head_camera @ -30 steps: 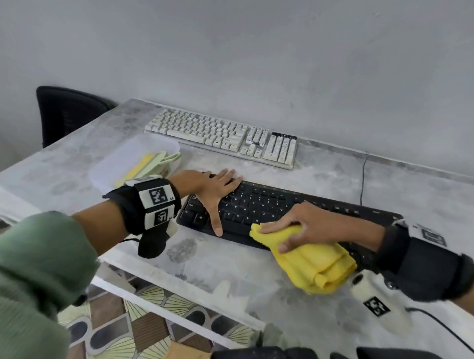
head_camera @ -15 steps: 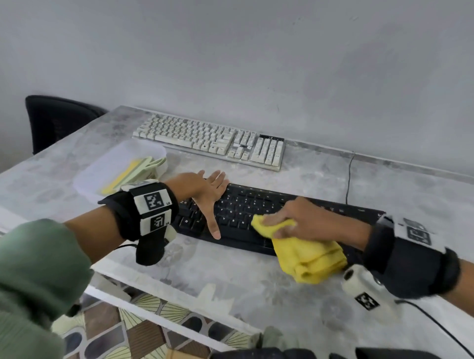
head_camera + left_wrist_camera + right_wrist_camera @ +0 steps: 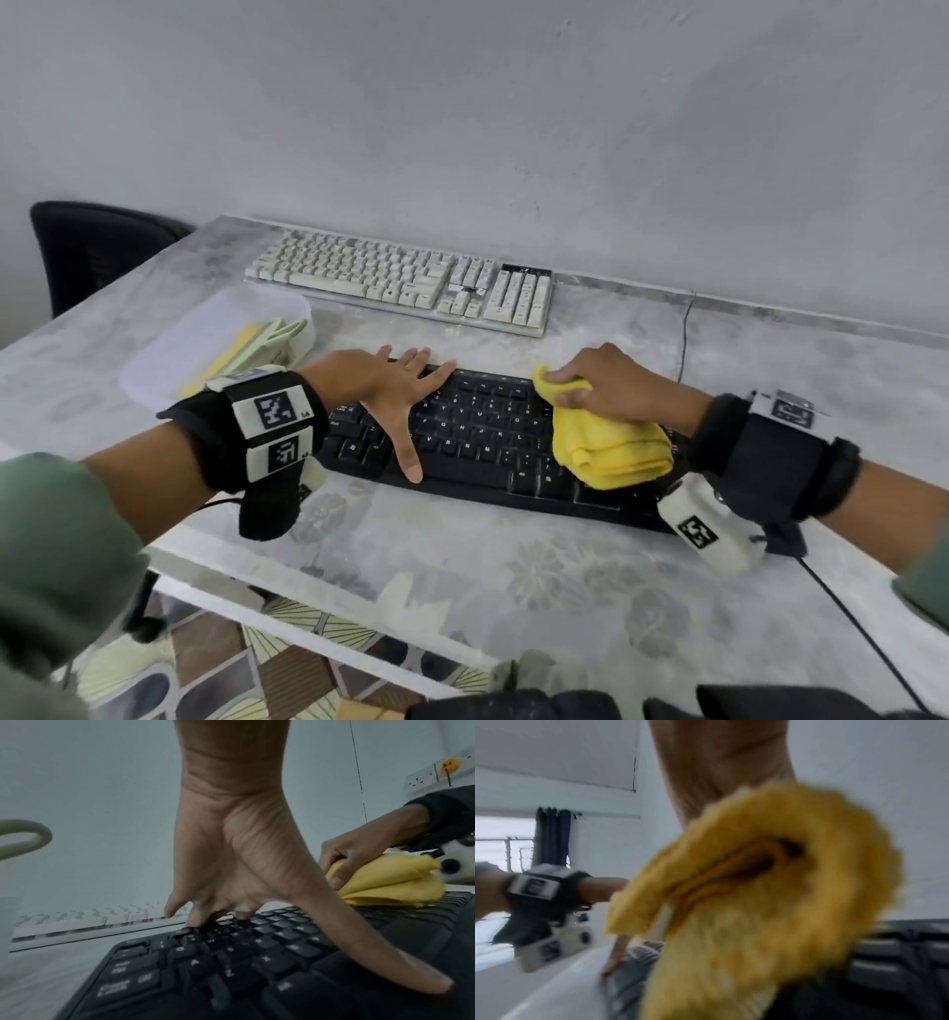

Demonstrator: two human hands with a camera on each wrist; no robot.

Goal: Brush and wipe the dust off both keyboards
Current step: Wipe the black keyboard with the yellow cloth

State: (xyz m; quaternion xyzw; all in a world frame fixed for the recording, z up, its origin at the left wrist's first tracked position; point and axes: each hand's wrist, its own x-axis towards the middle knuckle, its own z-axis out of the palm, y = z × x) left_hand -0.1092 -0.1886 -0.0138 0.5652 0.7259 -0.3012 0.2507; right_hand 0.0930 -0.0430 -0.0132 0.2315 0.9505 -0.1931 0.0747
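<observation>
A black keyboard (image 3: 477, 437) lies near the table's front edge. My left hand (image 3: 405, 390) rests flat on its left end, fingers straight and spread, thumb across the keys; the left wrist view shows the left hand (image 3: 231, 882) on the black keyboard (image 3: 257, 963). My right hand (image 3: 601, 385) grips a folded yellow cloth (image 3: 611, 447) and presses it on the keys right of the middle. The yellow cloth (image 3: 757, 892) fills the blurred right wrist view. A white keyboard (image 3: 405, 280) lies behind, close to the wall.
A clear plastic tub (image 3: 215, 339) with pale green and yellow items inside stands left of the black keyboard. A thin cable (image 3: 685, 334) runs up to the wall. A black chair (image 3: 97, 246) stands at the table's far left. The table edge (image 3: 318, 591) is close in front.
My right hand has slid the yellow cloth from the keyboard's front edge up and rightward across the keys. The left hand has stayed on the left end.
</observation>
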